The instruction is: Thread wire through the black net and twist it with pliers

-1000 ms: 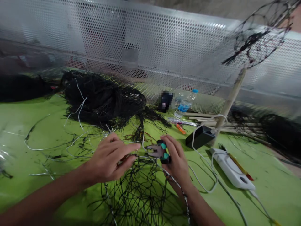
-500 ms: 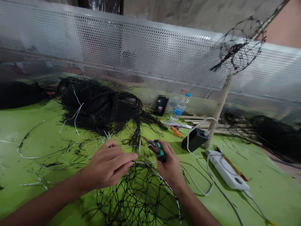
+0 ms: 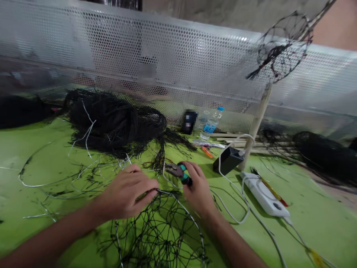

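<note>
My left hand (image 3: 132,191) pinches the silver wire hoop (image 3: 187,211) at its top, thumb and forefinger pressed together. Black knotted netting (image 3: 164,230) hangs from the hoop over the green surface below my hands. My right hand (image 3: 197,188) is wrapped round pliers (image 3: 178,171) with green and black handles. The pliers' jaws point left, a little above the hoop and apart from it, beside a white cable. Whether the jaws are parted is hard to make out.
A black fibre bundle (image 3: 111,123) lies behind my hands, with loose wires at left. To the right are a black box (image 3: 228,160), a white power strip (image 3: 264,195), an upright stick (image 3: 256,123) and cables. A water bottle (image 3: 211,124) stands near the perforated metal panel (image 3: 178,63).
The pliers have turned, their jaws now pointing more directly left. My right hand has shifted slightly, and the whole view has moved a little. My left hand still pinches the hoop.
</note>
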Motion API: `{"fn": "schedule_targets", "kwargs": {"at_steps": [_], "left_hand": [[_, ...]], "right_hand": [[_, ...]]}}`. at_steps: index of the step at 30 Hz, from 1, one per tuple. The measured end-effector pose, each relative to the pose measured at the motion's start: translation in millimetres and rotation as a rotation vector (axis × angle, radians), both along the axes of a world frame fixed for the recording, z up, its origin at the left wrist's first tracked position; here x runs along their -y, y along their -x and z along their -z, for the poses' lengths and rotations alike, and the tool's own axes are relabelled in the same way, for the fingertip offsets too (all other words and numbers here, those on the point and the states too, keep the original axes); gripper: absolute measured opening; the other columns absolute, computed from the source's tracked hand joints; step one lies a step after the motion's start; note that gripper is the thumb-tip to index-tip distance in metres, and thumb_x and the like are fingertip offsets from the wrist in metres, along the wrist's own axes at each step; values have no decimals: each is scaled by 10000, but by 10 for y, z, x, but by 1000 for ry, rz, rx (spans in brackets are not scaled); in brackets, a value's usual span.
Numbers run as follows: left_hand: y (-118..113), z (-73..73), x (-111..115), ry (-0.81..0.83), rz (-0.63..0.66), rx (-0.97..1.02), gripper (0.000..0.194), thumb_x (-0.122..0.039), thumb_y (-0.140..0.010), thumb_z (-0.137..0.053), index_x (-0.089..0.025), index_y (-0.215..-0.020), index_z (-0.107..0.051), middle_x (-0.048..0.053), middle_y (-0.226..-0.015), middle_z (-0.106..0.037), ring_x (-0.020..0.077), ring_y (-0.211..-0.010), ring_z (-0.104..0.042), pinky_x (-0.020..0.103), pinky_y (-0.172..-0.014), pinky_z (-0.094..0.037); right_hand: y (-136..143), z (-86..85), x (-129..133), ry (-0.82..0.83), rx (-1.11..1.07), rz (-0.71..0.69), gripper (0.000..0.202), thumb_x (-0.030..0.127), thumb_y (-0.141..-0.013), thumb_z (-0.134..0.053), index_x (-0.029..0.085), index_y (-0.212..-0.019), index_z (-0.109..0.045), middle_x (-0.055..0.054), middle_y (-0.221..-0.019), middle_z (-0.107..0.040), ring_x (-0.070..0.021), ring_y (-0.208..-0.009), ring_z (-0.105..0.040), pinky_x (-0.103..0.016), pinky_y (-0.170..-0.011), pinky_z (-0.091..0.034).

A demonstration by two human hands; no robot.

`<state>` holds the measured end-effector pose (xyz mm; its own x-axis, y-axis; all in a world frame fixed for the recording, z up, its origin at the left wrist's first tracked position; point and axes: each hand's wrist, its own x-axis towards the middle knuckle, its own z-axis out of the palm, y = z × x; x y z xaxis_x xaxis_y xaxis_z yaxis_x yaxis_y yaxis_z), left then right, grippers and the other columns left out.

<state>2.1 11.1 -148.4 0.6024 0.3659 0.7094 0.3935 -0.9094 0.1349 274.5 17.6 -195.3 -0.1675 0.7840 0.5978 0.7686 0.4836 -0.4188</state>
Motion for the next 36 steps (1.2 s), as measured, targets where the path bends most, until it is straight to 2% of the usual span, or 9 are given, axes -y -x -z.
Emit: {"fn": "schedule_targets", "kwargs": {"at_steps": [4,7,10,13,18,24,30,36], "left_hand": [[-9,-36,-1,97,-48,-1,58,-198,-1029,-539,-203,-1001,-590,-35,-824,-683,136,-729,-569,362,-873,-353],[-14,-50,-15,101,-26,-57,117,-183,-1047,-499,-206,-1008,-607,-39,-799,-636,143,-736,-542,371,-873,-325],[-17,-60,-16,65,-15,-77,163,-165,-1057,-472,-199,-1008,-624,-34,-781,-587,145,-729,-511,362,-839,-308],[-17,-87,12,85,-4,-80,196,-155,-1060,-450,-195,-987,-627,-27,-780,-571,148,-742,-511,365,-848,-310],[-7,-148,67,170,54,-61,220,-202,-1081,-418,-200,-989,-619,-25,-787,-566,151,-747,-503,369,-873,-313],[18,-171,78,113,61,-65,223,-209,-1084,-398,-196,-963,-585,-36,-759,-528,140,-681,-456,338,-877,-337],[18,-158,75,81,44,-57,187,-209,-1077,-407,-203,-988,-572,-39,-731,-572,141,-642,-451,315,-843,-396],[19,-141,72,115,27,-101,225,-263,-1098,-385,-218,-991,-578,-50,-729,-625,130,-603,-515,310,-752,-405]], "right_hand": [[-57,11,-50,-37,-85,49,562,36,-846,-504,236,-1371,-522,-111,-1237,-659,-251,-1087,-681,-416,-953,-589],[-92,-54,-18,-25,-48,7,645,11,-779,-524,244,-1380,-528,-116,-1304,-632,-281,-1199,-633,-465,-1046,-547],[-102,-136,29,-48,120,-59,751,-4,-709,-532,228,-1422,-516,-137,-1370,-599,-334,-1311,-546,-545,-1109,-501],[-83,-193,66,-113,201,-74,754,-4,-723,-527,228,-1441,-507,-150,-1361,-596,-349,-1319,-533,-567,-1078,-522],[-45,-247,127,-142,97,-136,744,-10,-740,-500,250,-1437,-510,-136,-1341,-606,-316,-1281,-580,-537,-1075,-532],[-14,-261,184,-218,188,-126,706,-5,-799,-523,229,-1466,-507,-165,-1315,-610,-368,-1316,-561,-583,-1034,-548],[15,-255,217,-268,176,-88,725,10,-855,-534,293,-1520,-471,-157,-1335,-592,-359,-1322,-571,-587,-1039,-546],[30,-270,260,-275,177,-64,683,24,-855,-537,253,-1497,-491,-171,-1353,-596,-374,-1363,-535,-583,-1078,-513]]}}
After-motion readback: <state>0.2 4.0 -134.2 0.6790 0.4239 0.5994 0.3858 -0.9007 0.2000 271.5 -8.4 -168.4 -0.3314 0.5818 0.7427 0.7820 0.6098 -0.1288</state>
